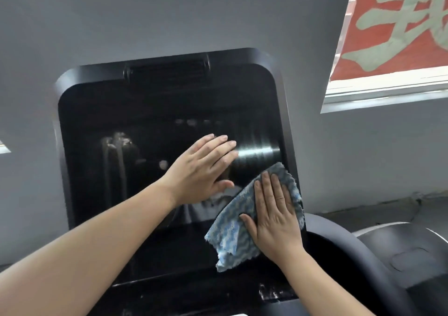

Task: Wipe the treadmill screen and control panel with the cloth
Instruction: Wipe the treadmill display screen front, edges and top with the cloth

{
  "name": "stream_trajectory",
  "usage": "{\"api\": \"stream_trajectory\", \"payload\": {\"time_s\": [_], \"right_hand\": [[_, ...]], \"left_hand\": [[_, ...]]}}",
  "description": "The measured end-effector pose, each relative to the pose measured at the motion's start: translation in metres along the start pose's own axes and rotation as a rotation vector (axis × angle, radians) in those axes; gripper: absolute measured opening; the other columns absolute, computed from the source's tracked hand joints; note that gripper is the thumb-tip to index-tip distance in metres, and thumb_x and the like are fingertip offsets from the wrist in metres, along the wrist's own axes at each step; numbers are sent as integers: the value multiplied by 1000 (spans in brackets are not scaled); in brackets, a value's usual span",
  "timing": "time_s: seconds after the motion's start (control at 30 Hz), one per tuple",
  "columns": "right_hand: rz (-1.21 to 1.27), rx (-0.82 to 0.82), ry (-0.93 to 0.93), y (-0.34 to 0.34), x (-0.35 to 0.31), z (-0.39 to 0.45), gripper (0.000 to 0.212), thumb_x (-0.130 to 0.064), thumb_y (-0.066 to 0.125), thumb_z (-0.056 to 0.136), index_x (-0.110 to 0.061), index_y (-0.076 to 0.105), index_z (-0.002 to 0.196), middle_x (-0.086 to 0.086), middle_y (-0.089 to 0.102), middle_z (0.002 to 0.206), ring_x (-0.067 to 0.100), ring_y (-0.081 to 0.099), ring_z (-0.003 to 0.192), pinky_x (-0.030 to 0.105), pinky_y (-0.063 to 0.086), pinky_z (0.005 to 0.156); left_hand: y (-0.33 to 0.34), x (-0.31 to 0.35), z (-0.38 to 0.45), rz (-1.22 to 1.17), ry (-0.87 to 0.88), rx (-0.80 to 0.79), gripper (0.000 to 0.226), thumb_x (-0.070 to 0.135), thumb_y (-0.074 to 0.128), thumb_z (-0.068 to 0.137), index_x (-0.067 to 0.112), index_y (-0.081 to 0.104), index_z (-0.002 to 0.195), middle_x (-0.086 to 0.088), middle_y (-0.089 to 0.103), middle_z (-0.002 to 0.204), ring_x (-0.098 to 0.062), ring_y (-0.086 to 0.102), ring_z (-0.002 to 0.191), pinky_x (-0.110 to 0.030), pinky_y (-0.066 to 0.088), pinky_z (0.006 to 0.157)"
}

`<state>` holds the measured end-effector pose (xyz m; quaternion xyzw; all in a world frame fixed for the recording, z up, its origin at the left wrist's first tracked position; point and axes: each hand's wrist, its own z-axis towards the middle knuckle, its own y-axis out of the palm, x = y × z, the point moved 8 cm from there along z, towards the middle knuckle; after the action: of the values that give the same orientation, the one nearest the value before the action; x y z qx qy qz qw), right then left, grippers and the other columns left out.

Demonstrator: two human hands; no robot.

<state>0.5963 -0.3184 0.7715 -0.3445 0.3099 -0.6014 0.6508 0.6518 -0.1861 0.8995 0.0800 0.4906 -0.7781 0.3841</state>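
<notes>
The treadmill screen (135,170) is a large glossy black panel with rounded corners, filling the middle of the view. My right hand (274,216) lies flat on a blue-and-white patterned cloth (232,238), pressing it against the screen's lower right corner. My left hand (203,170) rests flat on the glass at mid-height, fingers together and pointing right, holding nothing. The control panel (194,294) is the dark strip below the screen, partly hidden by my forearms.
A vent slot (167,69) sits on the screen's top edge. A curved dark handrail and console housing (358,255) rises at the lower right. Behind are a grey wall and a window with a red banner (392,36) at the upper right.
</notes>
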Motion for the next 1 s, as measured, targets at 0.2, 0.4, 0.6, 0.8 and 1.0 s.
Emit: {"api": "stream_trajectory", "payload": {"time_s": [0.2, 0.4, 0.6, 0.8, 1.0], "right_hand": [[-20, -3, -33, -9, 0, 32, 84, -63, 24, 101, 0, 17, 156, 19, 8, 166, 32, 6, 154, 51, 21, 121], [38, -1, 59, -26, -1, 88, 85, -67, 19, 100, -5, 12, 158, 13, 2, 168, 28, 0, 155, 48, 11, 123], [-18, 1, -125, 0, -12, 8, 85, -66, 28, 99, 0, 32, 152, 18, 17, 165, 34, 20, 151, 49, 23, 117], [-61, 35, -207, -17, -2, 60, 85, -68, 26, 99, -4, 27, 155, 16, 11, 166, 31, 11, 154, 49, 19, 120], [-4, 31, 7, -22, -5, 83, 86, -67, 23, 100, -2, 17, 157, 17, 7, 166, 31, 4, 154, 49, 13, 124]], "left_hand": [[-5, 7, -61, 47, -82, -59, 62, 52, 50, 98, 6, 53, 139, -13, 49, 148, -31, 40, 141, -52, 33, 115], [-32, -76, -17, 234, -110, -35, 59, 48, 51, 96, 6, 53, 138, -16, 48, 148, -35, 42, 139, -53, 34, 114], [-32, -128, 72, 402, 48, -53, 60, 47, 47, 100, 6, 44, 144, -17, 41, 153, -36, 36, 142, -51, 29, 117], [-19, -153, 80, 557, 288, -135, 55, 40, 36, 106, 12, 32, 153, -13, 25, 162, -36, 21, 149, -50, 25, 119], [-12, -156, 81, 578, 333, -136, 55, 37, 26, 109, 11, 23, 156, -15, 19, 163, -39, 17, 150, -52, 24, 119]]}}
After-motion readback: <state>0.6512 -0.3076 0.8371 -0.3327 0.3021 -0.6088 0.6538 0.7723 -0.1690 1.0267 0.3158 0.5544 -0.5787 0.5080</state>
